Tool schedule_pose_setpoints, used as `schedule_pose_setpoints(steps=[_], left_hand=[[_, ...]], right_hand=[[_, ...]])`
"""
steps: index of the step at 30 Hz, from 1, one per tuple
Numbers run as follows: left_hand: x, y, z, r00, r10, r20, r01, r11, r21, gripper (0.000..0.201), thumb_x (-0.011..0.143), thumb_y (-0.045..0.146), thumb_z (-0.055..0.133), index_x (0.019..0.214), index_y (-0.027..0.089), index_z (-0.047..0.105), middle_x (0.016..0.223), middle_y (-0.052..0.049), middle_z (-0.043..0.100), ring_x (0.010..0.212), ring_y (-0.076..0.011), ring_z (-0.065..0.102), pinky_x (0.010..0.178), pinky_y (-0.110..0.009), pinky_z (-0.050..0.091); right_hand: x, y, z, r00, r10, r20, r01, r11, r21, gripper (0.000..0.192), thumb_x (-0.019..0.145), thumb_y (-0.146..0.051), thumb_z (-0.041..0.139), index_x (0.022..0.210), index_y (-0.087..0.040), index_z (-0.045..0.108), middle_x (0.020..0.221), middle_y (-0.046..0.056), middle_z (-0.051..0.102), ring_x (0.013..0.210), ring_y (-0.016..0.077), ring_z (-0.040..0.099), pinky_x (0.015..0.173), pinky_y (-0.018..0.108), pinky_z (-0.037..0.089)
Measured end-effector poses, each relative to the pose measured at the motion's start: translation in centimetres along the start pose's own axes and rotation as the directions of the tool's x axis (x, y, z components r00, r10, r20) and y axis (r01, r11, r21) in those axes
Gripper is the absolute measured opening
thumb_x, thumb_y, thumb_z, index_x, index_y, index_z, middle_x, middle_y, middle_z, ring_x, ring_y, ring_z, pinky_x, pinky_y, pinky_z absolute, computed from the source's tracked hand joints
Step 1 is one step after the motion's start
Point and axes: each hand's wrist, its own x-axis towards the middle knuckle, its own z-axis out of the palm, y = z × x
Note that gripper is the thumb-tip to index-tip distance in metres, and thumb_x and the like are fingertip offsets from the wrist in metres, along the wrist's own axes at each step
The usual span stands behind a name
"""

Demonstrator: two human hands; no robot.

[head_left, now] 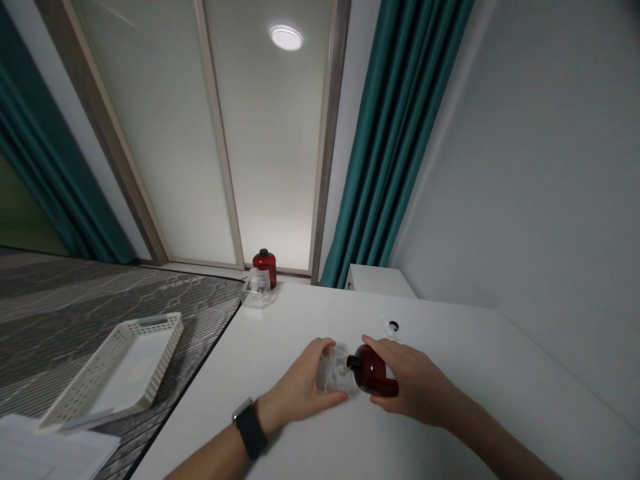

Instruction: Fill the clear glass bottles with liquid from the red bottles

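My right hand is wrapped round a dark red bottle with a black top. The bottle lies tilted, its top pointing left toward a small clear plastic container. Thumb and fingers of my left hand close round that container's sides. Clear pieces show inside it, too blurred to name. The bottle's top is at the container's right side; whether they touch I cannot tell. Just beyond my right hand, a small black cap-like piece lies on the white table beside something clear.
At the table's far left corner stand another red bottle with a black cap and a clear tray holding clear items. Left of the table, a white perforated basket and papers lie on a grey striped surface. A white cabinet stands behind.
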Motion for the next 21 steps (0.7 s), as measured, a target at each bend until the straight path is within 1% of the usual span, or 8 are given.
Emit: schedule_pose_setpoints(steps=[5,9,16,21], left_hand=[[-0.1,0.1,0.1,1.000,-0.022,0.004,0.022,0.999,-0.032,0.073,0.070,0.020,0.083,0.130,0.020,0.040,0.122,-0.011,0.055,0.112,-0.0284,0.055,0.102,-0.046,0.044],[-0.2,0.2,0.1,0.999,-0.033,0.015,0.033,0.998,-0.046,0.068,0.070,0.020,0.083,0.124,0.021,0.041,0.117,-0.009,0.055,0.108,-0.0258,0.056,0.098,-0.043,0.045],[-0.2,0.4,0.0,0.997,-0.061,0.041,0.063,0.997,-0.043,0.066,0.072,0.021,0.082,0.122,0.021,0.038,0.117,-0.008,0.056,0.107,-0.0259,0.056,0.097,-0.044,0.045],[-0.3,0.4,0.1,0.997,-0.066,0.049,0.069,0.996,-0.060,0.063,0.072,0.022,0.080,0.120,0.021,0.038,0.116,-0.008,0.056,0.106,-0.0253,0.057,0.093,-0.042,0.047]], right_hand=[[0.3,-0.2,-0.9,0.999,-0.026,0.029,0.027,0.999,-0.030,0.085,0.069,-0.025,0.077,0.146,-0.019,0.043,0.126,0.015,0.067,0.110,0.0331,0.066,0.094,0.048,0.053],[0.5,-0.4,-1.3,0.999,-0.038,0.039,0.040,0.998,-0.040,0.085,0.068,-0.025,0.077,0.145,-0.018,0.044,0.125,0.015,0.067,0.109,0.0335,0.066,0.093,0.048,0.053],[0.8,-0.5,-1.8,0.997,-0.043,0.069,0.046,0.998,-0.053,0.084,0.069,-0.027,0.077,0.146,-0.019,0.044,0.128,0.014,0.067,0.111,0.0333,0.066,0.093,0.048,0.053],[1.0,-0.7,-2.2,0.995,-0.036,0.094,0.043,0.997,-0.068,0.085,0.069,-0.027,0.077,0.147,-0.020,0.043,0.130,0.015,0.066,0.112,0.0330,0.066,0.095,0.047,0.052]])
